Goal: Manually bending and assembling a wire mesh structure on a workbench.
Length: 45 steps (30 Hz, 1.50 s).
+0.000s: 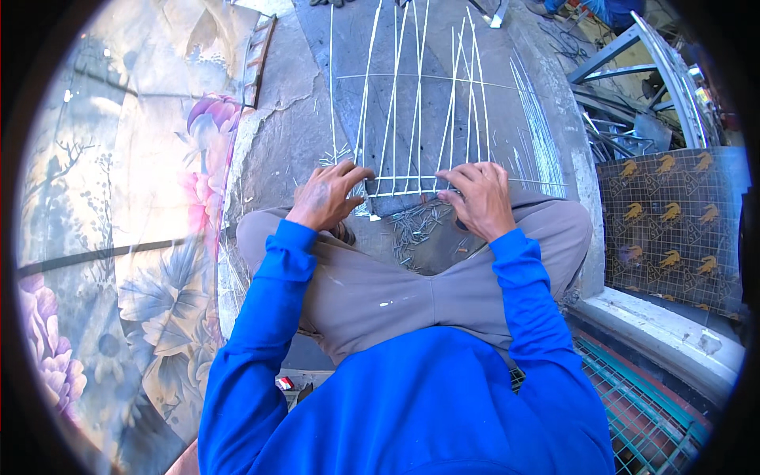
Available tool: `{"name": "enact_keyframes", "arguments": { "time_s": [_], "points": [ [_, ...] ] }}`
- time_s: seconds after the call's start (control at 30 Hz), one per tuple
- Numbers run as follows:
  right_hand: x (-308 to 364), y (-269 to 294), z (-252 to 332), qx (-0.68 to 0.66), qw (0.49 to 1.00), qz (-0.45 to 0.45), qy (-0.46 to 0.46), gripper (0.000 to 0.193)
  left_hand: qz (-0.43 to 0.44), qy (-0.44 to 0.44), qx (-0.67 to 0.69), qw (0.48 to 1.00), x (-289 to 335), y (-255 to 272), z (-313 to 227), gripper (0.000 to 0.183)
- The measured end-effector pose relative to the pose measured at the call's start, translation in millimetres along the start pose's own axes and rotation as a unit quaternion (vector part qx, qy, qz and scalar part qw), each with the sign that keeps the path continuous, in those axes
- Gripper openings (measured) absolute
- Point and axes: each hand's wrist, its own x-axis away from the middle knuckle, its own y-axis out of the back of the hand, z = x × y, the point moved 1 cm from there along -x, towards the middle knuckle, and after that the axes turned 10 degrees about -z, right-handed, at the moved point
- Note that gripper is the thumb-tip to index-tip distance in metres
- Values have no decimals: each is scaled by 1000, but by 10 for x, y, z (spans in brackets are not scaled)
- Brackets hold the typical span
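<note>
Several long, thin metal rods [418, 95] run away from me over a dark flat sheet [408, 142], some crossing each other at slight angles. Across their near ends lie short cross rods [405, 192]. My left hand [323, 194] is at the left end of these cross rods, its fingers and thumb closed around that end. At the right end, my right hand [481, 194] grips with bent fingers above and thumb below. Another thin cross rod [431, 77] lies farther off over the long ones. The exact contact under the fingertips is partly hidden.
Short cut metal pieces [413, 231] litter the ground between my legs. A bundle of thin rods [540, 134] lies at the right. Metal frames [625, 51] and a dark patterned panel [673, 226] stand farther right. A floral sheet [166, 261] spreads along the left.
</note>
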Motion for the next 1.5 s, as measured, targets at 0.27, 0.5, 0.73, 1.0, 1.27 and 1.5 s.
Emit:
{"name": "enact_keyframes", "arguments": {
  "time_s": [0.27,0.5,0.73,1.0,1.27,1.5],
  "points": [
    [-8,115,16,-19,1000,7,-24,33,-58,-7,78,995,-165,149,220,51],
    [-46,156,6,-26,999,16,-19,35,-217,200,98,950,-814,73,808,58],
    [-146,211,-10,-51,998,0,-47,28,-309,260,316,859,-1146,-160,1159,46],
    [-815,194,-876,-64,989,-51,-122,26,-275,259,266,887,-1293,-154,1257,46],
    [-1272,-171,-1912,40,976,-57,-204,46,-279,262,314,869,-1351,-115,1246,47],
    [-1323,-314,-2229,85,988,-18,-127,41,-284,243,269,888,-1301,-91,1252,43]
  ]
}}
